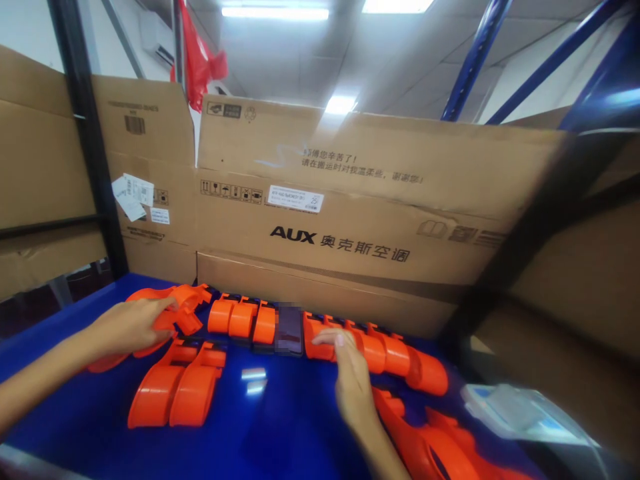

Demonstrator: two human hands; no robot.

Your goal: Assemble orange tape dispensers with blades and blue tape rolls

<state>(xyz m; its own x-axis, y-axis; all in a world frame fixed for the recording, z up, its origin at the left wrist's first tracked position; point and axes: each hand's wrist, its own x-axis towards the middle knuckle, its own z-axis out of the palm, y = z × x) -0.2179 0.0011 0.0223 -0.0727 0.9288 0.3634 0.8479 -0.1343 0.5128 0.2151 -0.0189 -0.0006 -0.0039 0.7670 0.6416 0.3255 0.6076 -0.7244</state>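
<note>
On the blue table (pixel 280 427), the left hand (pixel 131 325) lies flat with loose fingers on an orange part (pixel 186 308) at far left. The right hand (pixel 350 377) presses spread fingertips on the far row of orange pieces (pixel 385 352), gripping nothing, below the cardboard boxes (pixel 350 220).

Position: single camera on the person's head, above the blue tabletop (pixel 280 427).
Direction: forward, slightly down, toward the cardboard boxes (pixel 350 220).
Distance: close, within arm's reach.

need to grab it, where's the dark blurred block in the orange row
In the head view, the dark block sits mid-row on the blue table, just left of the right hand.
</note>
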